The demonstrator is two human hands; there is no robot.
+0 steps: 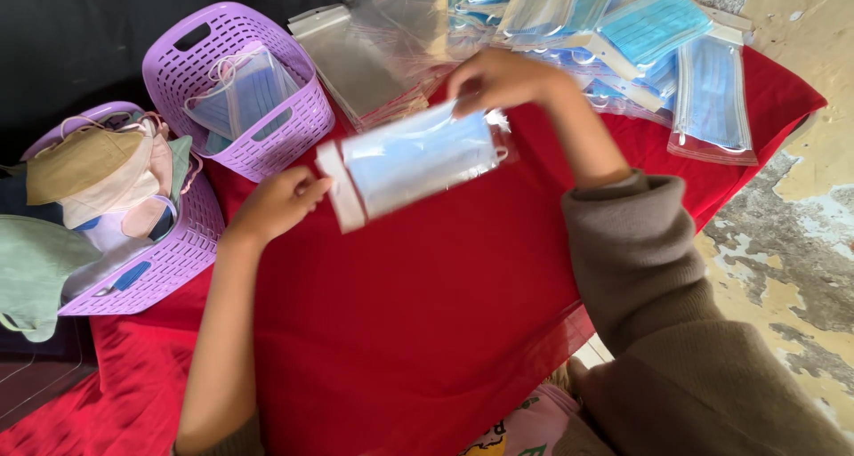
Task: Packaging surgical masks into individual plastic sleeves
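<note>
Both hands are pinching one clear pouch (418, 158) holding a blue mask, mid-cloth: left hand (280, 202) gripping its white flap end, right hand (498, 78) its far end. Filled pouches (707, 96) are piling at 1 o'clock, empty sleeves (365, 60) at 12; loose masks are waiting in a purple basket (307, 122) at 10.

Packed mask pile (623, 29) cut off by top edge.

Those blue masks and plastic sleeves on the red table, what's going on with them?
A person holds a clear sleeve with a blue mask inside above the red cloth, left hand at its flap end, right hand at the other. Empty sleeves and bagged masks lie behind; two purple baskets hold loose masks.
</note>
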